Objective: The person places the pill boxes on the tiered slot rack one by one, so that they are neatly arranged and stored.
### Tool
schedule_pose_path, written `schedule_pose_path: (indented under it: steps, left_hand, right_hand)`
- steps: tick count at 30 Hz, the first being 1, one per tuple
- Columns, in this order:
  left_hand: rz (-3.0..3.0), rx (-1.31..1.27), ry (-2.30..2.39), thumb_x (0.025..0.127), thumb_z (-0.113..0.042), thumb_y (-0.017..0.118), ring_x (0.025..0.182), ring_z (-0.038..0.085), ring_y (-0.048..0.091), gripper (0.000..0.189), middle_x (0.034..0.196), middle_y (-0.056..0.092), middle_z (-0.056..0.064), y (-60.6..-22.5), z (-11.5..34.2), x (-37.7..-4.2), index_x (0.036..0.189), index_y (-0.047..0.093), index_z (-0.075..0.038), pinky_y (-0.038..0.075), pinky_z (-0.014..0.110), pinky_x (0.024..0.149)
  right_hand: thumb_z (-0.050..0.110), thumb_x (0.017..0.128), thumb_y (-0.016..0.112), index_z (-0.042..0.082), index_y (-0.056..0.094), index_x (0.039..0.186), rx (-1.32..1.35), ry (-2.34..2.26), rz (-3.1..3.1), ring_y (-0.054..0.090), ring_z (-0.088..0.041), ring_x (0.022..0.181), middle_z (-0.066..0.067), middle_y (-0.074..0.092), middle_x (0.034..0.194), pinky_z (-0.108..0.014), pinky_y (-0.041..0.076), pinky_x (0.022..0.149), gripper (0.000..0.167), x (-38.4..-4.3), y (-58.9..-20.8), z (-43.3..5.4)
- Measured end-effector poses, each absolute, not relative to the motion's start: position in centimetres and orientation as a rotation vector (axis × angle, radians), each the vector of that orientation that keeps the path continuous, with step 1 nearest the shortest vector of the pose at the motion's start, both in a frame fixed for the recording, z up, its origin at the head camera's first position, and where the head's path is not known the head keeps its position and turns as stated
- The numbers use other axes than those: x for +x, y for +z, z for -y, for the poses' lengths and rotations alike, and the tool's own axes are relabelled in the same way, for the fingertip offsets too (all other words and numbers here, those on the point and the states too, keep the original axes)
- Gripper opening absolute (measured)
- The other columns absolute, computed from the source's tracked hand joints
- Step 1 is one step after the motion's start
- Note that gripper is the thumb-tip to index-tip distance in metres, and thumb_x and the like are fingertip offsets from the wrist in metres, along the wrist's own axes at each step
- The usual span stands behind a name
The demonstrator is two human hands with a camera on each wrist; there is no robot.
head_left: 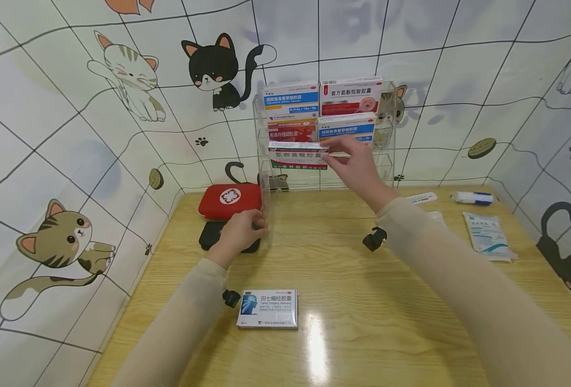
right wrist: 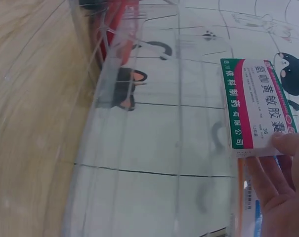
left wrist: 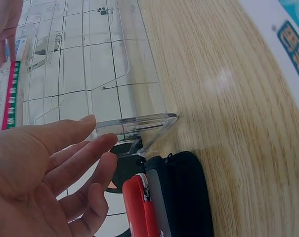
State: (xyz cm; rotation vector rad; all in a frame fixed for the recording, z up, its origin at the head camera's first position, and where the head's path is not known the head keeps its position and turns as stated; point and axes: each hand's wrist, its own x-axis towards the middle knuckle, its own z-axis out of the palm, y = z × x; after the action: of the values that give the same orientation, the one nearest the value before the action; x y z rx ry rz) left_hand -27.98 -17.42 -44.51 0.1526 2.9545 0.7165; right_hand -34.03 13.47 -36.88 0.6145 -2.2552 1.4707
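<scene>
My right hand point(head_left: 355, 166) pinches the right end of a white medicine box with a green and red edge point(head_left: 295, 156), thumb in front, at the clear tiered rack point(head_left: 387, 161). In the right wrist view the same medicine box point(right wrist: 253, 106) is held upright by thumb and fingers. Whether it rests on a tier I cannot tell. Beside the rack's lower left side hovers my left hand point(head_left: 239, 234), its fingers loosely bent and holding nothing. The left wrist view shows this left hand point(left wrist: 60, 173) close to the rack's clear corner point(left wrist: 171, 117).
Several medicine boxes, among them a red-and-white one point(head_left: 350, 97), fill the upper tiers. A red first-aid case point(head_left: 218, 201) and a black case point(head_left: 210, 236) lie left. A flat medicine box point(head_left: 268, 309) lies in front; a packet point(head_left: 489, 234) and a capped tube point(head_left: 474, 198) lie right.
</scene>
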Motion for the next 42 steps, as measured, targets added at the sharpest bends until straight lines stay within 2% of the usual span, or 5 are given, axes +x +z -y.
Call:
schedule_pose_path:
  steps: [14,22,32,37,42]
  left_hand:
    - [-2.952,0.168,0.699,0.09,-0.027,0.081,0.106,0.022,0.068,0.042,0.107,0.076,0.0,-45.0,17.5,-27.9,0.128,0.067,-0.014,0.051,0.056,0.1]
    - [-2.934,0.141,0.695,0.091,-0.028,0.081,0.107,0.022,0.067,0.043,0.109,0.075,0.0,-45.0,17.4,-27.7,0.129,0.067,-0.015,0.05,0.058,0.103]
    - [-2.947,0.13,0.683,0.09,-0.029,0.081,0.106,0.022,0.067,0.039,0.107,0.075,-0.002,-44.9,17.4,-28.2,0.125,0.068,-0.017,0.047,0.062,0.103]
    - [-2.938,0.137,0.672,0.091,-0.029,0.081,0.107,0.023,0.067,0.039,0.109,0.075,-0.002,-44.7,17.4,-28.4,0.126,0.067,-0.017,0.048,0.06,0.103]
    - [-2.942,0.14,0.666,0.091,-0.029,0.08,0.108,0.023,0.066,0.04,0.11,0.075,-0.001,-44.5,17.4,-28.4,0.126,0.067,-0.016,0.05,0.056,0.102]
  right_hand:
    - [0.023,0.097,0.074,0.019,0.07,0.125,0.617,1.477,2.425,0.069,-0.02,0.113,-0.001,0.064,0.131,-0.04,0.059,0.096,0.028,-34.9,-40.4,-12.9]
    - [0.015,0.094,0.076,0.011,0.065,0.133,0.65,1.408,2.387,0.068,-0.03,0.119,-0.009,0.063,0.136,-0.045,0.056,0.101,0.04,-34.1,-40.5,-12.8]
    - [0.005,0.088,0.081,0.005,0.067,0.125,0.689,1.361,2.309,0.062,-0.026,0.122,-0.009,0.059,0.137,-0.039,0.056,0.101,0.04,-27.5,-40.7,-12.9]
    - [0.006,0.087,0.082,0.01,0.066,0.128,0.758,1.541,2.44,0.065,-0.031,0.116,-0.009,0.06,0.136,-0.043,0.059,0.096,0.044,-22.8,-43.3,-12.2]
    - [0.009,0.086,0.084,0.017,0.067,0.126,0.867,1.467,2.553,0.067,-0.026,0.114,-0.004,0.063,0.133,-0.042,0.06,0.092,0.044,-19.6,-45.4,-11.5]
